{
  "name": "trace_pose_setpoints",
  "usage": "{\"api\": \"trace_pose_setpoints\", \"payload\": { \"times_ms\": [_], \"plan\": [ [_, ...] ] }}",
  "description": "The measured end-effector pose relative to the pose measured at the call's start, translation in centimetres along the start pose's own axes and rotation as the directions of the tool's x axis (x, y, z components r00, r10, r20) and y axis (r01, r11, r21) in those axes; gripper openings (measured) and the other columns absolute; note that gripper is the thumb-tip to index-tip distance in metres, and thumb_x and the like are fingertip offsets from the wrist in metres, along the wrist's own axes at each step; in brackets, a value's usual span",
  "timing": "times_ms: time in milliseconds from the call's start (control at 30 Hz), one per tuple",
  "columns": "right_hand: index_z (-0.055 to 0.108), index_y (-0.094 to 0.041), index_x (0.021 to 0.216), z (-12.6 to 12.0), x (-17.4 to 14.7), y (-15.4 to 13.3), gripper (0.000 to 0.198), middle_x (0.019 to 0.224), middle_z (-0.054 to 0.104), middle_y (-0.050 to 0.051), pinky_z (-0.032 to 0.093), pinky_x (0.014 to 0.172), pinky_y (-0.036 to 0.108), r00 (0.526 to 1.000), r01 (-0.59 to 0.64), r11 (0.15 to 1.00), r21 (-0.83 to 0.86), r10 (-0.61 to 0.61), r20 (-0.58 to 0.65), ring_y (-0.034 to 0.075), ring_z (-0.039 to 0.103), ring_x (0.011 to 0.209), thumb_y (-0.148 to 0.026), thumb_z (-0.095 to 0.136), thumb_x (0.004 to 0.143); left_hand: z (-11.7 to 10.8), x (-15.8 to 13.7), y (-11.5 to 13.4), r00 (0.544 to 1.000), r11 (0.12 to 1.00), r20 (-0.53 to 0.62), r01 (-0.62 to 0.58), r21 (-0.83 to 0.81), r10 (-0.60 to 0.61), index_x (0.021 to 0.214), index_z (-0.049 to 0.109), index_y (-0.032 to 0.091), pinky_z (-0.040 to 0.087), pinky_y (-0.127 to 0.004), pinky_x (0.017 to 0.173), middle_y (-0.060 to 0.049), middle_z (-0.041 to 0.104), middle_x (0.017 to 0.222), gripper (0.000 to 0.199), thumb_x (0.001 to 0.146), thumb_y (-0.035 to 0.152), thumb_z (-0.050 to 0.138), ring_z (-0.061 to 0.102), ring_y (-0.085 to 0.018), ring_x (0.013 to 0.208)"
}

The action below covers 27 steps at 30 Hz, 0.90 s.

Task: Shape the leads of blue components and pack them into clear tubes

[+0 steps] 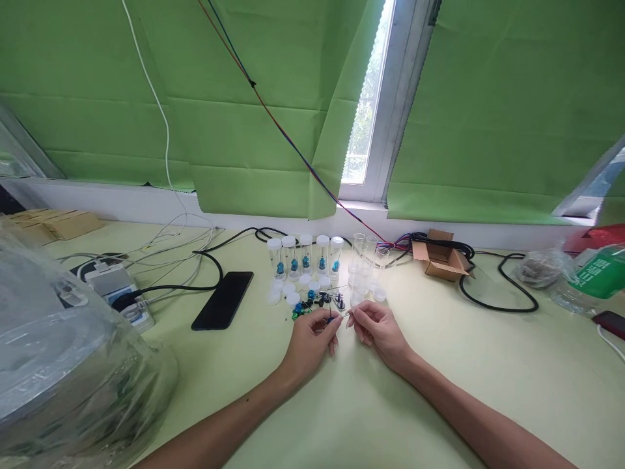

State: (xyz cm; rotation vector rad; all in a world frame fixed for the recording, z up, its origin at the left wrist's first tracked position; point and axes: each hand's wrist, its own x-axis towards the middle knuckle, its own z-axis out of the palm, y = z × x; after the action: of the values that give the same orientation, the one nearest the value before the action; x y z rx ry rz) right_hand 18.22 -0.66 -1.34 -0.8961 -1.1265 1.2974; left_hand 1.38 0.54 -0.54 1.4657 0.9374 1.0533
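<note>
My left hand (312,335) is closed in a pinch on a small dark part with a thin upright stem (331,318). Close beside it, my right hand (375,327) also pinches, its fingertips almost meeting the left ones; a thin pale sliver shows there, too small to name. Just beyond the fingers lies a loose cluster of small black parts (324,298), blue parts (311,295) and green parts (295,314), some with thin stems. White caps (292,299) lie around them. Behind stand several capped clear tubes (306,254) holding blue parts, and uncapped clear tubes (359,251) to their right.
A black phone (222,301) lies left of the parts. Farther left are a power strip (141,316), tangled cables and a plastic-wrapped object (73,365). An opened cardboard box (442,264), black cable (508,307) and green-labelled bottle (588,280) are on the right.
</note>
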Motion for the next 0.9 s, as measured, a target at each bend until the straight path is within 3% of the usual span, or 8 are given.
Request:
{"api": "trace_pose_setpoints", "payload": {
  "times_ms": [400, 900],
  "plan": [
    [0.065, -0.015, 0.071, -0.1, 0.09, 0.3, 0.037, 0.058, 0.062, 0.001, 0.029, 0.037, 0.018, 1.0, -0.021, 1.0, 0.019, 0.022, -0.011, 0.005, 0.042, 0.041, -0.05, 0.071, 0.079, 0.07, -0.3, 0.12, 0.999, 0.998, 0.035, -0.041, 0.04, 0.039, 0.083, 0.071, 0.016, 0.047, -0.024, 0.044, -0.001, 0.057, 0.073, 0.025, 0.084, 0.039, 0.062, 0.053, -0.011, 0.05],
    [0.064, -0.014, 0.071, -0.38, 0.29, 0.81, 0.036, 0.05, 0.061, -0.001, 0.027, 0.037, 0.018, 1.0, -0.026, 0.999, 0.027, 0.026, -0.009, 0.004, 0.041, 0.037, -0.048, 0.07, 0.082, 0.09, -0.37, -0.07, 0.997, 0.997, 0.063, -0.045, 0.057, 0.041, 0.083, 0.069, 0.015, 0.046, -0.022, 0.042, 0.0, 0.056, 0.072, 0.025, 0.084, 0.039, 0.062, 0.051, -0.009, 0.048]
  ]
}}
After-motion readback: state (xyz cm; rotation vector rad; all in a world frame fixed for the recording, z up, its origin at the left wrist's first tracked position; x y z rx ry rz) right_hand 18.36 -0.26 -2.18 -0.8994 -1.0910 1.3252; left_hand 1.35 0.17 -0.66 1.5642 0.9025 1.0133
